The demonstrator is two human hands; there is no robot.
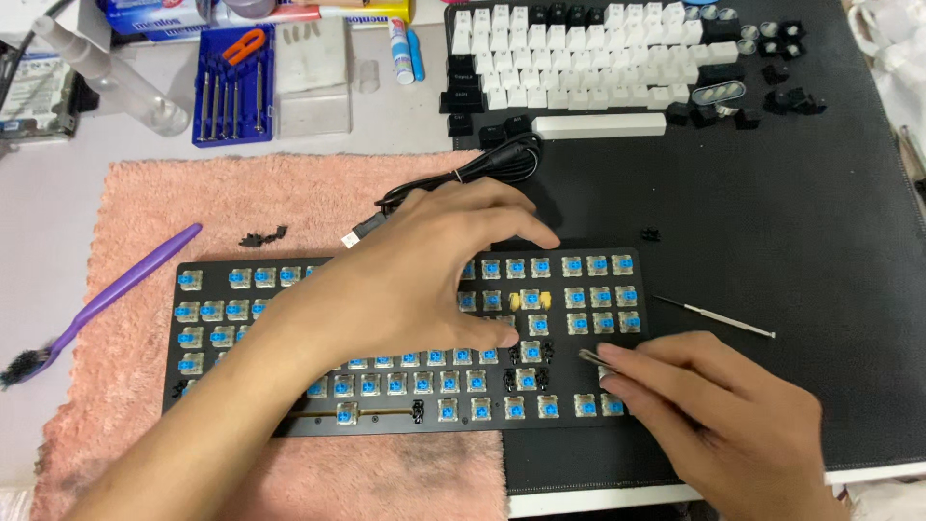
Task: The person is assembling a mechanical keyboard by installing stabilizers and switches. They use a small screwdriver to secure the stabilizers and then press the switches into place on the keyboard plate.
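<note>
A black keyboard (579, 333) with its keycaps off and blue switches showing lies across a pink towel (193, 203) and a black desk mat (772, 222). My left hand (424, 280) rests flat on the middle of the keyboard, fingers spread, holding it down. My right hand (714, 415) is at the keyboard's lower right corner and pinches a thin metal tool (590, 358) whose tip points at the switches there. Small black parts sit near the tool tip.
Removed white and black keycaps (579, 58) lie at the back on the mat. A thin screwdriver (714, 316) lies right of the keyboard. A purple brush (106, 299) lies on the towel's left. A blue screwdriver set (231, 87), a black cable (482, 169) and a clear bottle (116, 82) are behind.
</note>
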